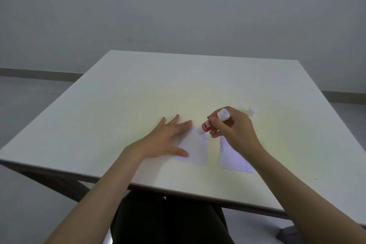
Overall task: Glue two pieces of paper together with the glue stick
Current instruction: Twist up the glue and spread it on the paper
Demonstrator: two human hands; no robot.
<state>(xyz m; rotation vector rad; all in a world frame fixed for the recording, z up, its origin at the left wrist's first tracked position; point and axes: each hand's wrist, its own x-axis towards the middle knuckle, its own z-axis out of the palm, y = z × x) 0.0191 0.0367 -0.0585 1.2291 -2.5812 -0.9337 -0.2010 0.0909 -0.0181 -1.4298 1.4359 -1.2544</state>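
Head view: left hand (166,140) lies flat, fingers spread, pinning the left paper (195,149) to the bench (138,93); right hand (233,128) pinches the tilted glue stick (210,123) — tip touching that paper's far corner. Second paper (233,159) lies just beside — open bench all around.

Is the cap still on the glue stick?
No, the white cap lies on the table beyond the right hand, and the glue stick touches the left paper with its bare tip.

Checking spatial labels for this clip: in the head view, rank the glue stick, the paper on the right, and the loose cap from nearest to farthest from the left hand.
From the left hand:
1. Glue stick, held just right of the fingertips.
2. Right paper, beyond the pinned sheet, under the right hand.
3. Cap, far right, behind the right hand.
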